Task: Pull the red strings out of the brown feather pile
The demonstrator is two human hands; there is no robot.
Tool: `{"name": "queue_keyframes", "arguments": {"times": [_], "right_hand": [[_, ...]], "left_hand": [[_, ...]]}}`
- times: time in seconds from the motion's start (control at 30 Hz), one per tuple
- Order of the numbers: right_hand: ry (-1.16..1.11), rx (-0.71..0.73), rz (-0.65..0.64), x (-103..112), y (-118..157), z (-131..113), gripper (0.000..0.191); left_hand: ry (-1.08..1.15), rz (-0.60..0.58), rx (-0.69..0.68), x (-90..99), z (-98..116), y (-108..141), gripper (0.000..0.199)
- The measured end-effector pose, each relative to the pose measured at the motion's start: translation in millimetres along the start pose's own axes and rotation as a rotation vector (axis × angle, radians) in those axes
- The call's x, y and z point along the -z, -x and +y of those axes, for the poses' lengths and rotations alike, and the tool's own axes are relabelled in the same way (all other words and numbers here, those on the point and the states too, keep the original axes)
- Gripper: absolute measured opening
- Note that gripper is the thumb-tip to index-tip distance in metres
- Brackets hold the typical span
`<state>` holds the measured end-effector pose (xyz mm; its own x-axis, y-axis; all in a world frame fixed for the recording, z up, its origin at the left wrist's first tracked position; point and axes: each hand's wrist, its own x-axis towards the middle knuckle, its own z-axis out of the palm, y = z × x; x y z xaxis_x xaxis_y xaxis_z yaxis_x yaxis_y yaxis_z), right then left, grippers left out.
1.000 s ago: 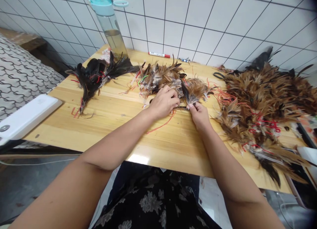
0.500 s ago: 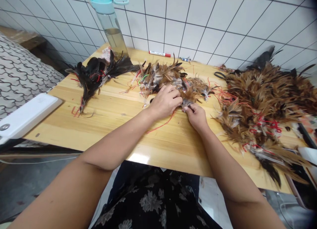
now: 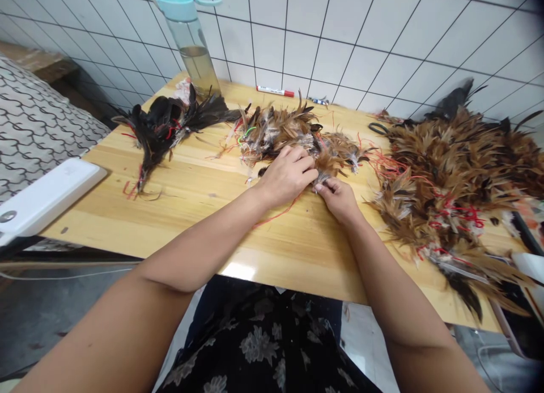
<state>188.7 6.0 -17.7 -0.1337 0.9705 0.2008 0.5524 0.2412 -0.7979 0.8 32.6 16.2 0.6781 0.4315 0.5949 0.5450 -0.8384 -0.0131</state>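
Near the middle of the wooden table [image 3: 204, 211], my right hand [image 3: 338, 200] pinches the base of a small brown feather bunch [image 3: 329, 161] between thumb and fingers. My left hand [image 3: 289, 174] rests against the same bunch from the left, its fingers bent and pressed together; its fingertips are hidden. A red thread [image 3: 278, 214] trails on the table from beneath the left hand. Just behind the hands lies a pile of brown feather bunches [image 3: 280, 126] with white bases and a bit of green thread.
Black feathers [image 3: 159, 126] lie at the left, near a water bottle [image 3: 193, 53]. A large brown feather heap [image 3: 446, 160] with red threads covers the right side. A red-capped marker [image 3: 274, 91] lies by the tiled wall. A white device [image 3: 51, 197] sits at the left edge.
My left hand has shifted slightly to the right, closer to my right hand. My right hand keeps its pinch and has barely moved.
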Motion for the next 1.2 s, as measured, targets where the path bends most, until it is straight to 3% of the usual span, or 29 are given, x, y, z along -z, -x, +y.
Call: {"name": "queue_keyframes", "arguments": {"times": [0.17, 0.43, 0.53, 0.7, 0.93, 1.1, 1.2], "right_hand": [[-0.037, -0.012, 0.018, -2, 1, 4, 0.019], [-0.349, -0.113, 0.132, -5, 1, 3, 0.025], [-0.375, -0.117, 0.159, -5, 1, 3, 0.023], [-0.108, -0.045, 0.161, -4, 1, 3, 0.02], [0.294, 0.046, 0.139, -6, 3, -3, 0.022], [0.492, 0.053, 0.123, -12, 7, -8, 0.022], [0.574, 0.022, 0.132, -15, 10, -12, 0.021]], "left_hand": [[0.048, 0.017, 0.083, 4.8, 2, 0, 0.024], [0.119, 0.193, 0.329, 11.2, 4, -1, 0.023], [0.273, 0.132, 0.362, 3.8, 4, -2, 0.022], [0.672, -0.057, 0.569, -11.0, 12, -3, 0.018], [0.872, -0.021, 0.884, -26.9, 19, -2, 0.02], [0.987, 0.014, 0.926, -32.1, 22, -1, 0.018], [0.925, 0.004, 0.881, -31.2, 22, -1, 0.017]]}}
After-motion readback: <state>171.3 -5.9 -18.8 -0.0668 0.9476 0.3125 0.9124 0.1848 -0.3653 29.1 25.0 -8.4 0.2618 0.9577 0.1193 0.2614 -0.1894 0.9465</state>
